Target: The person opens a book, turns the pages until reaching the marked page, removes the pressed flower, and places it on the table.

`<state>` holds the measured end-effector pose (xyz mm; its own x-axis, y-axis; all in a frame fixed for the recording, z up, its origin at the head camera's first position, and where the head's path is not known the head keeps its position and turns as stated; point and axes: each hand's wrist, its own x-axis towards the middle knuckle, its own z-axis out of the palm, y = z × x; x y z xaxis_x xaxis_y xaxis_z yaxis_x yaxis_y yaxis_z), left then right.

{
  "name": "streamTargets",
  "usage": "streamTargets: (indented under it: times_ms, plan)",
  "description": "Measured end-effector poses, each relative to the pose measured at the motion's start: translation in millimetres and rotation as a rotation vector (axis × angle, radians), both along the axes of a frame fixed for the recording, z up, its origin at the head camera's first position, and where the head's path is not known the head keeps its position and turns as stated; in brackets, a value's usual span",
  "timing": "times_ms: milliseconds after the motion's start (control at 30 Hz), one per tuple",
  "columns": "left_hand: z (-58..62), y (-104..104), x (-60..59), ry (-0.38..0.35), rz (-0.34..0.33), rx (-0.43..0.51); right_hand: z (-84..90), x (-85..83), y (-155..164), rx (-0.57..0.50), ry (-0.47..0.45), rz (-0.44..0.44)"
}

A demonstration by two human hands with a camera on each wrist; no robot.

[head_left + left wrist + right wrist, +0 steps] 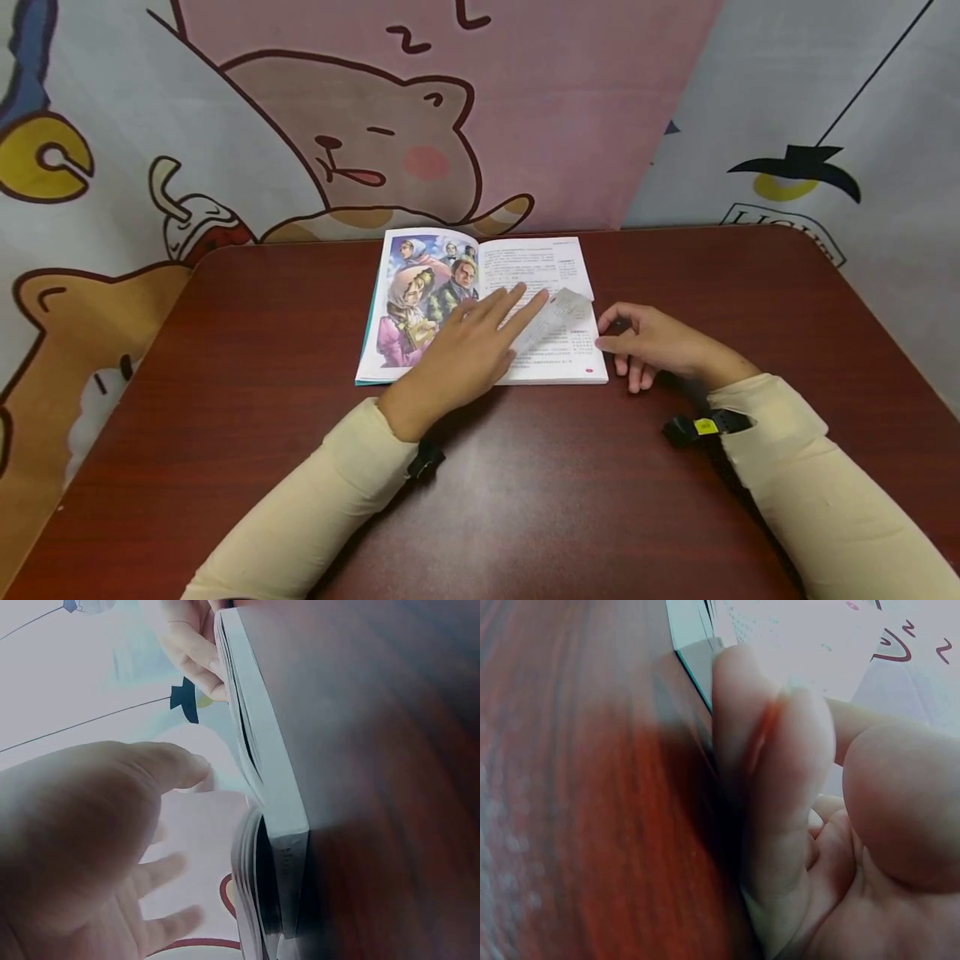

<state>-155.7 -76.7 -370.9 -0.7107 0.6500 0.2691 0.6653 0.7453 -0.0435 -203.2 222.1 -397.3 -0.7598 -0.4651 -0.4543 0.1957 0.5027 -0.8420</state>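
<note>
The book lay open on the desk, one page mid-turn under the flat, outstretched left hand, while the right hand, loosely curled and holding nothing, rested at the book's three o'clock edge.

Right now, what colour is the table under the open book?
Dark reddish-brown, wood-grained; the table under the book shows best in the head view.

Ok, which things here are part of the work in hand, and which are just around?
In use:
open book
lifted page
left hand, flat on the book
right hand, at the book's right edge

Just around:
table
cartoon backdrop cloth
</note>
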Motion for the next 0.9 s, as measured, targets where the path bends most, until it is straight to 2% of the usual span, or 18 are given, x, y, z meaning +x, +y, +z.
streamTargets:
  times_ms: [133, 400, 667, 900]
  plan:
    - [0.4, 0.3, -0.7, 0.003, -0.004, 0.013, 0.4, 0.2, 0.4, -0.004, -0.002, 0.003]
    - [1.3, 0.9, -1.1, 0.065, -0.014, 0.028, 0.3, 0.2, 0.3, -0.002, 0.0, 0.003]
    - [6.2, -0.6, -0.2, 0.026, -0.08, -0.074, 0.3, 0.4, 0.3, 0.005, 0.002, -0.006]
    - [4.0, -2.0, 1.4, -0.027, -0.137, -0.089, -1.3, 1.2, 0.9, -0.003, -0.004, -0.007]
